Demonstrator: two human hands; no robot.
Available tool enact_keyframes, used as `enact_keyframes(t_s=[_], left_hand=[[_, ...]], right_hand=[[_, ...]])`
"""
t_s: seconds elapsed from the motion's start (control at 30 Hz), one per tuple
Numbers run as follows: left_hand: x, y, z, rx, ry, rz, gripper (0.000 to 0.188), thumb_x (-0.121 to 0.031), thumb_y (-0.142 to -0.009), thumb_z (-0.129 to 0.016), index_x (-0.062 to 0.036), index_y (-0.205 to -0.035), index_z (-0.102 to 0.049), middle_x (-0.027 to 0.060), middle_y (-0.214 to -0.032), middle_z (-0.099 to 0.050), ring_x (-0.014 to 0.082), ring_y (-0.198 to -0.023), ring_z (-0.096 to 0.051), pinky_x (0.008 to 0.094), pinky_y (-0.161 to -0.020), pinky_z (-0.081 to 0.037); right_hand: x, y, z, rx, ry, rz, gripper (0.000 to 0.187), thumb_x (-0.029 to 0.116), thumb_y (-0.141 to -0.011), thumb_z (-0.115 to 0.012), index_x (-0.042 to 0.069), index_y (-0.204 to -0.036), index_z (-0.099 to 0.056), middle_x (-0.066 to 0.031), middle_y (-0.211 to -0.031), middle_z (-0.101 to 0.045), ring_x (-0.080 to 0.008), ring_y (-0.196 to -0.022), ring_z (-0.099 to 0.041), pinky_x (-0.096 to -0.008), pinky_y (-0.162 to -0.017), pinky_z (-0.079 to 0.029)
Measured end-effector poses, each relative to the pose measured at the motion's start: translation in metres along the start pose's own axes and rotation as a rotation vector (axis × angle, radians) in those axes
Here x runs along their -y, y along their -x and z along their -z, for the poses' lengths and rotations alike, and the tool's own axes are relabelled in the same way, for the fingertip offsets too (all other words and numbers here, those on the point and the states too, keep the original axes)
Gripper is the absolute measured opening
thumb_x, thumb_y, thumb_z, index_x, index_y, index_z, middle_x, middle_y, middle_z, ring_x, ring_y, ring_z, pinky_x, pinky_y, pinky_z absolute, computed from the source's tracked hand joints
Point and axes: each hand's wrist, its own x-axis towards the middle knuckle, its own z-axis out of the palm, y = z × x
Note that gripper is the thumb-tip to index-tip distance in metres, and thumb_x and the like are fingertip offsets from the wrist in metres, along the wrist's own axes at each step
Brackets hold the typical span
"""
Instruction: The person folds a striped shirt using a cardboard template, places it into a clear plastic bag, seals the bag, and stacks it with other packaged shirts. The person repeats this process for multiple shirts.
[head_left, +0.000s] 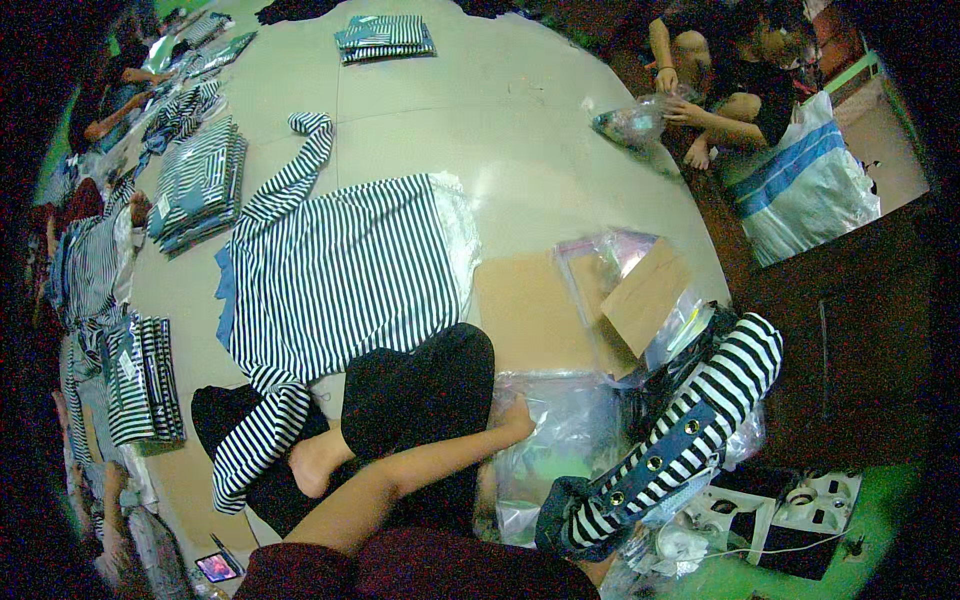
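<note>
My left hand (517,420) reaches across my lap to a pile of clear plastic bags (560,445), its fingers closed at the edge of the top bag. To the right, a black-and-white striped garment (690,420) hangs in a long bundle, with a denim strip and metal eyelets along it. Only a bit of my right forearm shows below that bundle; the hand is hidden. A striped long-sleeved shirt (340,275) is spread on the floor before my legs, one sleeve stretched away and the other over my leg.
Brown cardboard (525,305) lies beyond the bags, near a smaller cardboard piece (645,295). Folded striped shirts stand in stacks on the left (200,185) and far side (385,38). A phone (215,567) rests at lower left. Another person (755,90) handles plastic beside a white-and-blue sack (805,185).
</note>
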Motion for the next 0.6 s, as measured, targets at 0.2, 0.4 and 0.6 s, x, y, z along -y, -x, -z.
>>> enact_keyframes(t_s=[0.2,0.4,0.6], left_hand=[[0.006,-0.003,0.013,0.112,-0.022,-0.376,0.023,-0.017,-0.059,-0.064,-0.0067,-0.077,-0.053,0.013,-0.072,-0.058,0.0294,-0.064,-0.056,0.0406,-0.056,-0.043],[-0.006,0.014,0.024,0.629,0.596,-0.337,0.012,-0.014,-0.064,-0.058,-0.0086,-0.075,-0.056,0.0056,-0.067,-0.058,0.0165,-0.056,-0.055,0.0316,-0.048,-0.045],[-0.025,0.059,0.147,0.95,0.49,-0.556,0.015,-0.006,-0.078,-0.046,-0.0044,-0.093,-0.049,0.0095,-0.079,-0.058,0.0154,-0.067,-0.057,0.0292,-0.054,-0.048]], right_hand=[[0.0,-0.002,-0.005,0.004,0.006,0.009,0.036,0.007,-0.061,-0.057,-0.001,-0.096,-0.052,-0.0133,-0.09,-0.057,-0.0227,-0.07,-0.055,-0.0346,-0.071,-0.046],[0.006,-0.01,-0.029,0.074,0.028,0.028,0.036,0.007,-0.061,-0.058,-0.001,-0.096,-0.052,-0.0133,-0.089,-0.057,-0.0228,-0.07,-0.055,-0.0347,-0.071,-0.046],[0.02,-0.025,-0.09,0.256,0.078,0.061,0.036,0.008,-0.061,-0.058,0.0,-0.096,-0.052,-0.0132,-0.089,-0.057,-0.0229,-0.071,-0.055,-0.0348,-0.072,-0.046]])
